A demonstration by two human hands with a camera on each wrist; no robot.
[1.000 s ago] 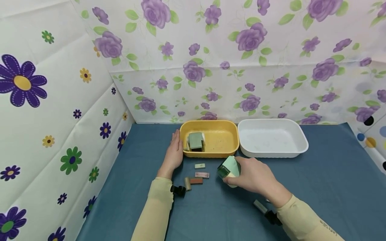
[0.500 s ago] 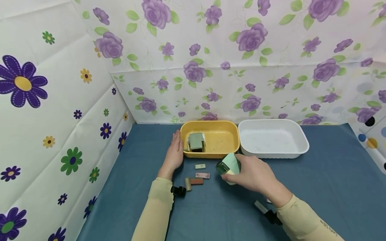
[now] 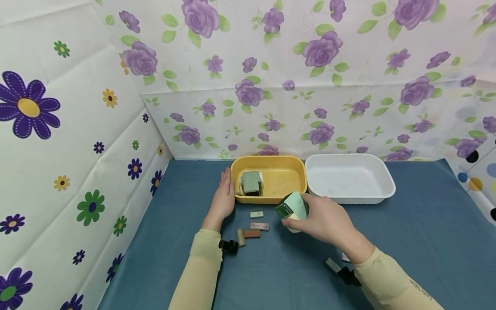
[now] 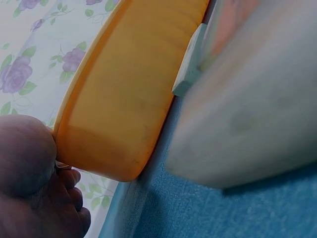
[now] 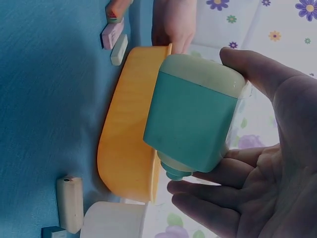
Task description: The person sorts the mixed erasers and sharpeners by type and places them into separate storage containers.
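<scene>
In the head view my right hand point(image 3: 329, 220) holds a boxy mint-green and cream pencil sharpener point(image 3: 297, 205) above the cloth, at the front right corner of the yellow tray point(image 3: 286, 200). The right wrist view shows the thumb on its cream end, fingers on the other side, and a stepped green knob point(image 5: 176, 173) on one face. My left hand point(image 3: 222, 196) rests straight-fingered along the tray's left end. A second green sharpener point(image 3: 252, 181) with a dark front sits in the left part of that tray.
A white tray point(image 3: 350, 181) stands right of the yellow one. Several small erasers lie before the yellow tray, among them a pale green one point(image 3: 256, 214), a pink one point(image 3: 259, 226) and an orange-brown one point(image 3: 252, 233). Another eraser point(image 3: 332, 264) lies near the right wrist.
My right hand has moved slightly up and left with the sharpener, closer to the yellow tray's front rim. The left hand has stayed in place.
</scene>
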